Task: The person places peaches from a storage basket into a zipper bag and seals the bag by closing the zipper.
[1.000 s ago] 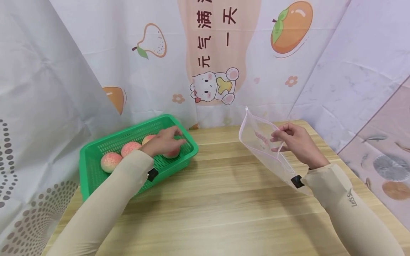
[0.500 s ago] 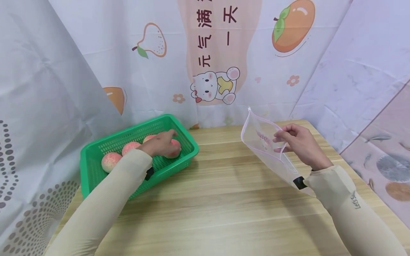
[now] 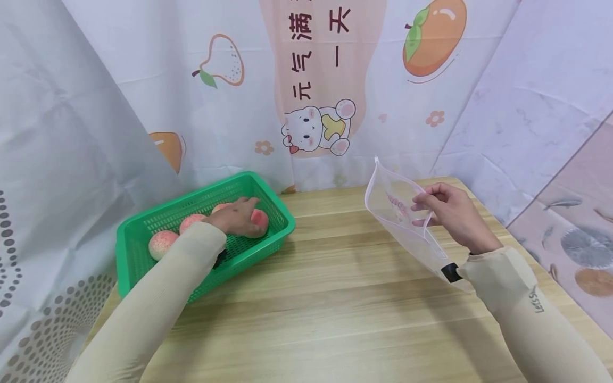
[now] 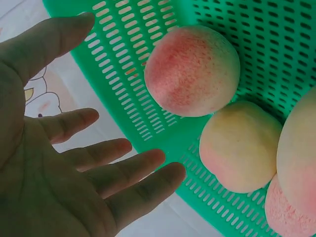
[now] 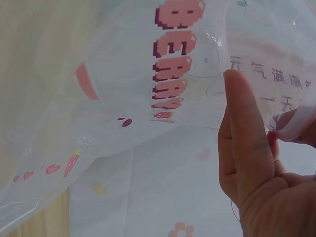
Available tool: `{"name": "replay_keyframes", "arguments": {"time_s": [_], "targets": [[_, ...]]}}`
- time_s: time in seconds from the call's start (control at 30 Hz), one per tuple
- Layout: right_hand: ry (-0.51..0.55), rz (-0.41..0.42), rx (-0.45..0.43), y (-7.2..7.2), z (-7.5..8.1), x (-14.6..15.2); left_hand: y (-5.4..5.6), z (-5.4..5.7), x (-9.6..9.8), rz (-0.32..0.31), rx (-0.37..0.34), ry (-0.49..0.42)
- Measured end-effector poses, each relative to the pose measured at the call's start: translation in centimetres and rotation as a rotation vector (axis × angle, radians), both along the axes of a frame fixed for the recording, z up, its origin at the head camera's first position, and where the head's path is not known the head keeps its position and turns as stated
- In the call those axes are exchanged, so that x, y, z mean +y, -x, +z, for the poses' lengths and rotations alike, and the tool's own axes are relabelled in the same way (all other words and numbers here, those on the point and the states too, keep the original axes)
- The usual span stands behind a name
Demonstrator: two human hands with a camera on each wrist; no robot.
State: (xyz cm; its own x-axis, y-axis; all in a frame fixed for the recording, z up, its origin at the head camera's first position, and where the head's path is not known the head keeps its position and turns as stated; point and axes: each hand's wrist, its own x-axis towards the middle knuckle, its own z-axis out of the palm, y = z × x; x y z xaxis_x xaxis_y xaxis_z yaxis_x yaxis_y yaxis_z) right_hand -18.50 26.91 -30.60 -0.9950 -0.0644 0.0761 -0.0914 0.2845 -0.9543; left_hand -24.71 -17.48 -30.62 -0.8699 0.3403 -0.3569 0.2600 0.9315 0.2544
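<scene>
While my right grip (image 3: 452,218) pinches the see-through bag (image 3: 414,247) by its edge, my left grip (image 3: 234,217) has fingers spread by the end peach (image 4: 192,71) in the green basket (image 3: 258,254), so I reckon we're at the grab and curling round it comes next.

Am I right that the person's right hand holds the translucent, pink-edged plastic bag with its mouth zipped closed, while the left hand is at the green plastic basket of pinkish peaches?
Not quite: the head view shows the translucent, pink-edged plastic bag with its mouth open. The right hand does hold it, and the left hand is at the green basket of peaches.
</scene>
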Motion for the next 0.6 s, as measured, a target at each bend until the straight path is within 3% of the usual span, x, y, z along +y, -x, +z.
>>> {"name": "replay_keyframes", "arguments": {"time_s": [0.17, 0.6], "targets": [[0.002, 0.003, -0.007, 0.1, 0.0, 0.1, 0.2, -0.1, -0.3, -0.005, 0.019, 0.028], [-0.033, -0.009, 0.006, 0.1, 0.2, -0.2, 1.1, -2.0, -0.2, -0.026, 0.073, 0.09]]}}
